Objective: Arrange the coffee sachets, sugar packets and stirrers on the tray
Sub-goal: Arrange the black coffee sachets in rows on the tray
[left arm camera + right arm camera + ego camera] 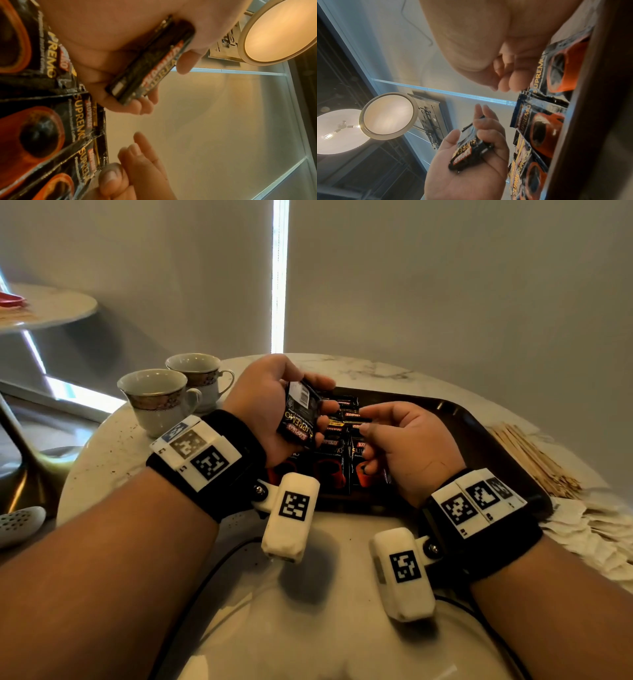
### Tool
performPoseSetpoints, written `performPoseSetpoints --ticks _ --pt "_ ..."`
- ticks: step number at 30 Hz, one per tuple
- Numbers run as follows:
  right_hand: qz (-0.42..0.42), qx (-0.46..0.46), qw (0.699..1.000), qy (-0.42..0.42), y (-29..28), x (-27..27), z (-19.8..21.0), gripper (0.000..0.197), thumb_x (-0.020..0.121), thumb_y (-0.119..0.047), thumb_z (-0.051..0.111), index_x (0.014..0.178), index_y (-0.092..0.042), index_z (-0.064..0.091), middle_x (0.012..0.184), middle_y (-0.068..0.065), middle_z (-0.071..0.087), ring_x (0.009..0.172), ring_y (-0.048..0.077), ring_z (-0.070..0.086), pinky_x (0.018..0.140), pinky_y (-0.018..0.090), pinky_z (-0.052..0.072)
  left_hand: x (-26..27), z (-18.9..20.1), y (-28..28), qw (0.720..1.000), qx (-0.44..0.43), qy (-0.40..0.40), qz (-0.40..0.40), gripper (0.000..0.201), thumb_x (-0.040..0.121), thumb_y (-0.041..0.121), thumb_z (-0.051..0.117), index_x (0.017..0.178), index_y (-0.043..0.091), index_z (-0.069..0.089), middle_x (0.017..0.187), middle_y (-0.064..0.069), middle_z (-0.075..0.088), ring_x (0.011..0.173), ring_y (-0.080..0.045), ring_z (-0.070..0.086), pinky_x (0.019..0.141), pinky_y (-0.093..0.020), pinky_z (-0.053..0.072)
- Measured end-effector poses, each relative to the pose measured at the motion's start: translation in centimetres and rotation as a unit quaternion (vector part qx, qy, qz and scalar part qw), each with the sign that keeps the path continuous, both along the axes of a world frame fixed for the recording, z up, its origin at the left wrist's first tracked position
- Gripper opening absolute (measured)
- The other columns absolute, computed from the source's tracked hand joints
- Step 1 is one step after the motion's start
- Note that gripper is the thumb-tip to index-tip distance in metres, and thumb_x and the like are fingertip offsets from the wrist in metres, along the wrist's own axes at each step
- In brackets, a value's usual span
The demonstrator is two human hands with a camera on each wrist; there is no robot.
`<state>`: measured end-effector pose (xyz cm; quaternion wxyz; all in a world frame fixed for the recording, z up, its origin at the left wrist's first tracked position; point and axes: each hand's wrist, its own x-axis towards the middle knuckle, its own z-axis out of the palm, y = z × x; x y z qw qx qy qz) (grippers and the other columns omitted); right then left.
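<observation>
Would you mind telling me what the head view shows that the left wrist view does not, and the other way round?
Only the head view shows the two teacups, the wooden stirrers and paper packets lying on the table right of the dark tray. Only the left wrist view shows the round ceiling lamp overhead. Both show the left hand gripping a stack of coffee sachets, more sachets laid on the tray, and the right hand beside them, fingers curled.

The left hand (270,405), palm up, curls its fingers (325,405) round a stack of sachets (299,419). At its 3 o'clock, the right hand (404,446) hovers with loosely curled, empty fingers.
</observation>
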<state>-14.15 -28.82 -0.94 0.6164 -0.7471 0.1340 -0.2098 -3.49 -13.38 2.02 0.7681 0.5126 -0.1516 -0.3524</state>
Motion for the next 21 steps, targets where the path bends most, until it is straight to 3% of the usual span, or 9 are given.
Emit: performPoseSetpoints --ticks 3,7,9,11,13,15,17,19,21 --pt "0.042 0.007 0.998 -0.047 0.3 -0.3 0.1 0.025 0.093 -0.001 0.062 0.111 -0.018 0.068 0.08 0.001 0.068 0.061 0.015 0.06 0.047 0.028 0.047 -0.3 0.0 -0.3 0.998 -0.049 0.02 -0.016 0.048 0.091 0.018 0.03 0.122 0.0 0.063 0.106 -0.025 0.058 0.073 -0.031 0.062 0.064 -0.038 0.054" --pt "0.119 0.027 0.99 -0.066 0.2 -0.2 0.0 0.045 0.082 0.005 0.063 0.108 -0.03 0.075 0.105 0.01 0.067 0.074 0.016 0.059 0.056 0.024 0.048 -0.5 -0.1 -0.6 0.998 -0.049 0.001 -0.031 0.05 0.092 0.007 0.033 0.133 0.006 0.062 0.124 -0.026 0.065 0.101 -0.04 0.068 0.087 -0.051 0.057" --pt "0.127 0.009 0.99 -0.062 0.1 -0.4 0.1 0.046 0.079 0.003 0.066 0.102 -0.036 0.077 0.105 0.004 0.069 0.071 0.01 0.061 0.059 0.022 0.051 -0.4 -0.2 -0.7 0.999 -0.022 -0.021 -0.019 0.046 0.095 0.004 0.037 0.13 0.013 0.066 0.128 -0.024 0.065 0.11 -0.043 0.067 0.092 -0.055 0.056" --pt "0.135 0.0 0.989 -0.057 0.1 -0.7 0.4 0.043 0.085 0.007 0.066 0.103 -0.031 0.076 0.089 -0.004 0.073 0.07 0.008 0.067 0.059 0.022 0.055 -0.3 -0.2 -0.7 1.0 0.003 -0.028 -0.01 0.043 0.097 0.002 0.039 0.125 0.016 0.068 0.129 -0.024 0.063 0.111 -0.043 0.067 0.093 -0.055 0.056" --pt "0.124 -0.052 0.99 -0.048 0.0 -0.8 0.5 0.042 0.085 0.003 0.068 0.101 -0.035 0.076 0.073 -0.006 0.068 0.071 0.015 0.068 0.066 0.032 0.061 -0.3 -0.3 -0.9 1.0 0.014 -0.027 -0.003 0.039 0.098 0.001 0.039 0.119 0.016 0.068 0.129 -0.023 0.062 0.111 -0.041 0.066 0.09 -0.052 0.058" --pt "0.114 -0.11 0.986 -0.058 0.0 -0.8 0.5 0.045 0.085 -0.001 0.071 0.094 -0.045 0.077 0.069 -0.004 0.065 0.075 0.025 0.065 0.081 0.045 0.061 -0.4 -0.4 -1.1 0.999 0.018 -0.026 -0.001 0.033 0.098 0.001 0.04 0.109 0.017 0.067 0.129 -0.023 0.061 0.106 -0.039 0.066 0.078 -0.047 0.061" --pt "0.115 -0.137 0.981 -0.071 0.2 -0.8 0.6 0.044 0.084 -0.001 0.072 0.09 -0.045 0.077 0.077 -0.004 0.073 0.083 0.021 0.07 0.087 0.039 0.06 -0.4 -0.5 -1.2 0.999 0.024 -0.029 0.0 0.028 0.098 0.0 0.042 0.101 0.017 0.064 0.127 -0.022 0.061 0.097 -0.035 0.066 0.069 -0.043 0.061" --pt "0.115 -0.14 0.98 -0.083 0.2 -0.9 0.9 0.04 0.084 -0.002 0.072 0.091 -0.041 0.074 0.084 -0.013 0.075 0.087 0.009 0.071 0.085 0.029 0.058 -0.3 -0.7 -1.4 0.999 0.027 -0.026 0.002 0.026 0.098 0.0 0.043 0.096 0.017 0.062 0.122 -0.021 0.061 0.091 -0.032 0.065 0.063 -0.04 0.06" --pt "0.095 -0.147 0.98 -0.097 0.0 -0.8 0.8 0.033 0.084 -0.012 0.075 0.089 -0.045 0.075 0.084 -0.001 0.075 0.087 0.019 0.071 0.086 0.038 0.058 0.0 -0.8 -1.4 0.999 0.035 -0.023 0.001 0.022 0.098 0.003 0.046 0.095 0.016 0.063 0.118 -0.019 0.06 0.09 -0.03 0.064 0.062 -0.038 0.059"
